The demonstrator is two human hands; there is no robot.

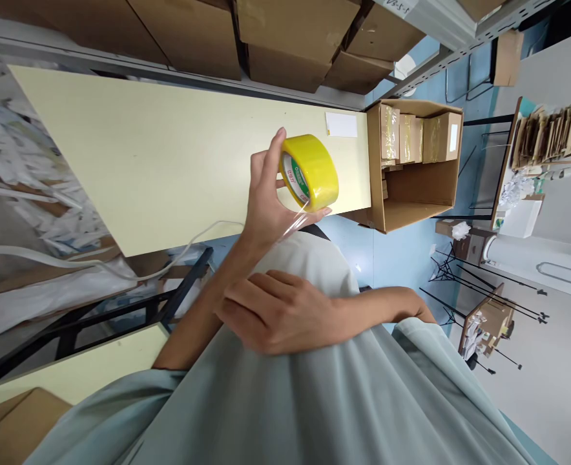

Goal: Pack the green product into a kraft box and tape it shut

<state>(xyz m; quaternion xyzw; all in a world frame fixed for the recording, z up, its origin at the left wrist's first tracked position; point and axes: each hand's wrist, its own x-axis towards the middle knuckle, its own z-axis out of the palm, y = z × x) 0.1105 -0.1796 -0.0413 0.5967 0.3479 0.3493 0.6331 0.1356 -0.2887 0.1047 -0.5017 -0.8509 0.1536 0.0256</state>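
Note:
My left hand (266,194) grips a roll of yellow packing tape (321,171) over the table, fingers on its far edge and thumb on the near one. Inside the roll, the core shows a green and white label. A strip of clear tape (295,223) runs taut from the roll, past my left wrist, towards my right hand (278,310). That hand is closed in a fist near my body, in front of my left forearm. The strip's far end is hidden at the curled fingers.
The pale yellow table (179,161) carries a white paper slip (341,124). An open carton (411,216) holding several small taped boxes stands at its right end. Brown boxes (290,32) line the shelf behind. A white cable (179,258) crosses the near edge, and paper scraps (38,168) lie left.

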